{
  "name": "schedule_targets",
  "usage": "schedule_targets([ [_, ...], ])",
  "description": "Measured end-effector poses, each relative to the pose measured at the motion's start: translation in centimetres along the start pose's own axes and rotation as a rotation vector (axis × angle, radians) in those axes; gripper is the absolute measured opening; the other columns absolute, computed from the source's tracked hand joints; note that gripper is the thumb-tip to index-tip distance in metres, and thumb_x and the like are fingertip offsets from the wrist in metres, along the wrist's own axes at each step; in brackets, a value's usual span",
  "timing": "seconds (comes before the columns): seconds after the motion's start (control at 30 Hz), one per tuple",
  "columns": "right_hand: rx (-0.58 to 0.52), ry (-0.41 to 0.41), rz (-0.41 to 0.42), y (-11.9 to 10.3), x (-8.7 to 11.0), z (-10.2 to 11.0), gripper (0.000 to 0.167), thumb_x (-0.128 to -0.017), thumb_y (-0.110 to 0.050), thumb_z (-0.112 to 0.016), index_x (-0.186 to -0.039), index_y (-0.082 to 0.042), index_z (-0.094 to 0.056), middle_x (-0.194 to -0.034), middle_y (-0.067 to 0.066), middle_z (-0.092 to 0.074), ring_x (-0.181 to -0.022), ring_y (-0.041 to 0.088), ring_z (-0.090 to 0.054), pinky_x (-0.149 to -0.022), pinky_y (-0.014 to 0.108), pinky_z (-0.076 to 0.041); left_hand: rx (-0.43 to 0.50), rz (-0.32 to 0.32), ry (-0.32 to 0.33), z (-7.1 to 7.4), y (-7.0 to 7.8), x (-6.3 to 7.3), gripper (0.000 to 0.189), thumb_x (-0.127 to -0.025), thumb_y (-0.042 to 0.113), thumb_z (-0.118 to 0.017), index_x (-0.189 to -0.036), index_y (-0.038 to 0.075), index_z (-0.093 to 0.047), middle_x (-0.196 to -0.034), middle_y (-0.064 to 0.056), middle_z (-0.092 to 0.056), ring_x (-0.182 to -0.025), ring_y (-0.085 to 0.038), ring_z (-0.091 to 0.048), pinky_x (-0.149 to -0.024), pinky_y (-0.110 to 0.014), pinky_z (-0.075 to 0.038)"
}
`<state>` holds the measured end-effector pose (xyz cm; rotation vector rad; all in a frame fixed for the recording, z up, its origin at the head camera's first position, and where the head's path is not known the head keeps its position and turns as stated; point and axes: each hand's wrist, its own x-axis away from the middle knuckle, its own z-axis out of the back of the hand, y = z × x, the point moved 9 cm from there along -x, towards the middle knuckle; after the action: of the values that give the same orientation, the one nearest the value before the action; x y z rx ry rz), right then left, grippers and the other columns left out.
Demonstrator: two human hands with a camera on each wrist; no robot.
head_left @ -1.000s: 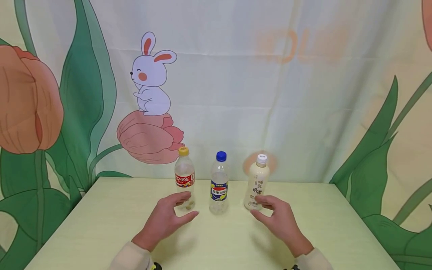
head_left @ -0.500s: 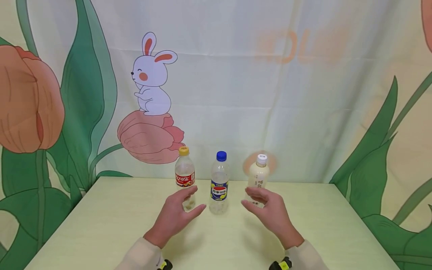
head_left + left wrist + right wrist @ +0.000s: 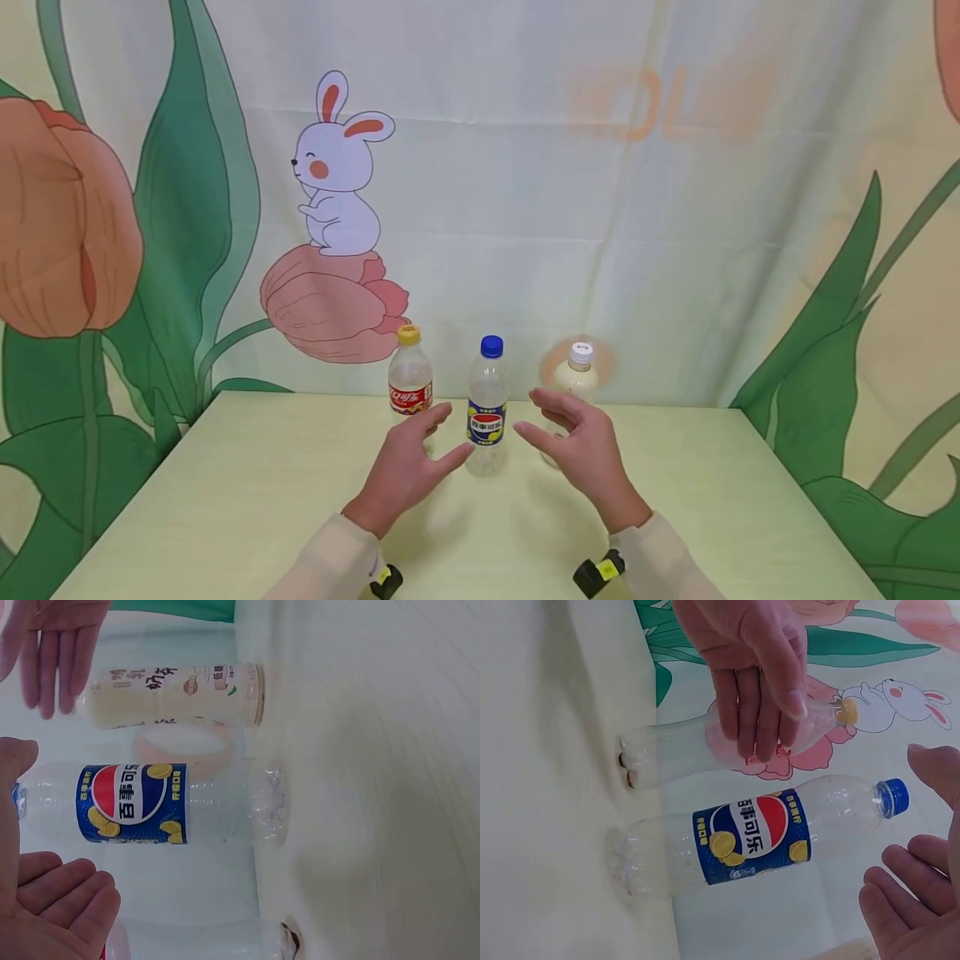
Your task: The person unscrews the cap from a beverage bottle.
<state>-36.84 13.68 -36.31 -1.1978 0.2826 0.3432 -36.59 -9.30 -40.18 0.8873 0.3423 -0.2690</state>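
Observation:
A clear bottle with a blue cap and blue Pepsi label (image 3: 487, 423) stands upright mid-table. To its left is a clear bottle with a yellow cap and red label (image 3: 409, 398), its lower part hidden by my left hand (image 3: 408, 467). On the right, my right hand (image 3: 581, 450) covers much of a cream-coloured milk tea bottle (image 3: 577, 382) with a white cap. Both hands hold nothing, palms facing each other, fingers relaxed and thumbs apart, on either side of the Pepsi bottle. In the right wrist view, the Pepsi bottle (image 3: 751, 836) shows between the two hands.
The pale table (image 3: 262, 483) ends at a curtain (image 3: 487, 208) printed with tulips and a white rabbit (image 3: 337, 187). Dark bands with yellow patches (image 3: 600, 573) sit at both wrists.
Both hands have moved inward and slightly forward, from in front of the outer bottles toward the Pepsi bottle in the middle. The bottles have stayed in place.

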Motion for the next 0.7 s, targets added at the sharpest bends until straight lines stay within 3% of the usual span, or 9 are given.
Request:
schedule_targets([
  [0.2,0.014,0.009,0.008,-1.2,-0.8,-0.5,0.057,-0.082,-0.035,-0.088,-0.131,-0.013,-0.068,-0.135,0.003,-0.069,-0.126,0.026,-0.066,-0.111,0.043,-0.051,-0.036,0.071,0.0,-0.7,-0.3,-0.4,0.071,-0.088,0.041,-0.081,-0.145,0.009,-0.055,-0.146,-0.014,-0.06,-0.131,-0.036,-0.061,-0.107,-0.052,-0.053],
  [0.47,-0.017,0.03,0.018,-2.4,-2.4,-1.1,0.056,-0.084,-0.036,-0.086,-0.132,-0.013,-0.068,-0.135,0.002,-0.069,-0.128,0.025,-0.064,-0.112,0.043,-0.05,-0.013,0.087,0.009,-1.5,0.0,-1.3,0.07,-0.088,0.041,-0.08,-0.145,0.008,-0.055,-0.145,-0.012,-0.061,-0.131,-0.034,-0.061,-0.107,-0.051,-0.053],
  [0.7,0.02,0.052,0.047,-3.2,-4.1,-1.3,0.058,-0.085,-0.044,-0.084,-0.133,-0.016,-0.067,-0.136,0.0,-0.068,-0.13,0.023,-0.063,-0.109,0.038,-0.052,0.013,0.116,-0.011,-2.6,-0.2,-2.4,0.071,-0.093,0.04,-0.076,-0.149,0.006,-0.049,-0.149,-0.014,-0.057,-0.135,-0.035,-0.058,-0.109,-0.052,-0.052],
])
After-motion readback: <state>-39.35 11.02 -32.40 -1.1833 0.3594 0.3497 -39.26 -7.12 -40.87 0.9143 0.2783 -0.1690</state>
